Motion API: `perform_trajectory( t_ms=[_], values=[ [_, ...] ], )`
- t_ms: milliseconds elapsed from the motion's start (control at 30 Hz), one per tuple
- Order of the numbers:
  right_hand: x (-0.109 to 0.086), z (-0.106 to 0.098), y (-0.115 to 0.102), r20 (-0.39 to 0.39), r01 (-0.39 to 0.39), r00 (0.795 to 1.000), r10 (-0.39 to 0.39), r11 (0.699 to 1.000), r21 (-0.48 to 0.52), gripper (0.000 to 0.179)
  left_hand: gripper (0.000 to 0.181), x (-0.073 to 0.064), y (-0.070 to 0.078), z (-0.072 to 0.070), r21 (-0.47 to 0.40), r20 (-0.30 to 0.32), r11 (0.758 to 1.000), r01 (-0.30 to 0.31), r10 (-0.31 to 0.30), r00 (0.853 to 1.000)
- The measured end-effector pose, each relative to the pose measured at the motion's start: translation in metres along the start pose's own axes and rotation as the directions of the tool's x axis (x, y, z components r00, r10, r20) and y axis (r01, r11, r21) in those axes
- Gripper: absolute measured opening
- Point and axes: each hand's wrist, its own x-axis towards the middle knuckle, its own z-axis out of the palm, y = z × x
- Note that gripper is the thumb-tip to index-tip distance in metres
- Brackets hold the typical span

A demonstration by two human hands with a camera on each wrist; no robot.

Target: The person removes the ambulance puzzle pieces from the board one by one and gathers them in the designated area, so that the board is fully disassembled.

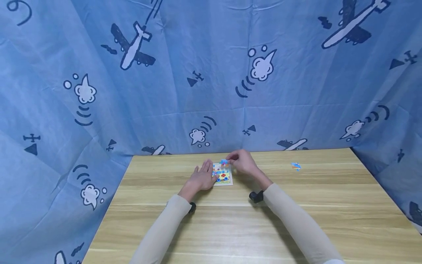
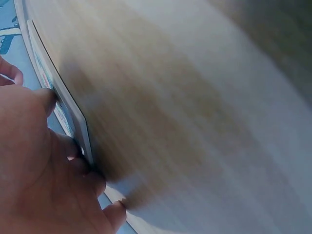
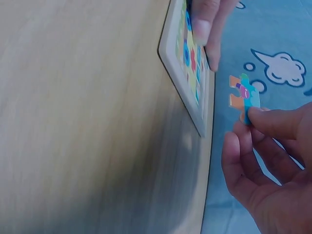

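Observation:
A small jigsaw puzzle board (image 1: 223, 184) with a pale frame lies near the far edge of the table; its picture has a yellow vehicle with a red cross. My left hand (image 1: 201, 178) rests on the board's left side, fingers straight and thumb over its lower part. Between thumb and fingers, my right hand (image 1: 244, 162) pinches a blue and orange puzzle piece (image 3: 247, 95) above the board's upper right part. In the right wrist view, this piece is held up, apart from the board (image 3: 183, 92). The left hand hides part of the picture.
Another puzzle piece (image 1: 295, 166), blue and orange, lies on the wooden table (image 1: 217, 234) to the right. A blue curtain (image 1: 224, 80) printed with airplanes hangs behind the table's far edge and at both sides. Each wrist wears a black device (image 1: 256, 197).

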Motion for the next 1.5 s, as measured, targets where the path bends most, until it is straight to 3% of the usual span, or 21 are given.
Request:
perform_trajectory(
  t_ms=[533, 1333, 1500],
  values=[
    [-0.016, -0.051, 0.03, 0.005, -0.089, 0.996, 0.089, 0.996, 0.021, 0.014, 0.075, 0.001, -0.001, 0.004, 0.009, -0.008, 1.0, -0.007, 0.007, 1.0],
    [-0.05, -0.12, 0.088, -0.011, -0.115, 0.993, 0.115, 0.989, -0.098, 0.014, 0.075, 0.0, -0.001, 0.001, 0.002, 0.001, 1.0, -0.003, 0.003, 1.0],
    [-0.056, -0.13, 0.102, -0.018, -0.11, 0.994, 0.108, 0.983, -0.147, 0.014, 0.076, 0.006, -0.004, 0.007, -0.017, 0.015, 1.0, 0.001, 0.0, 1.0]
  ],
)
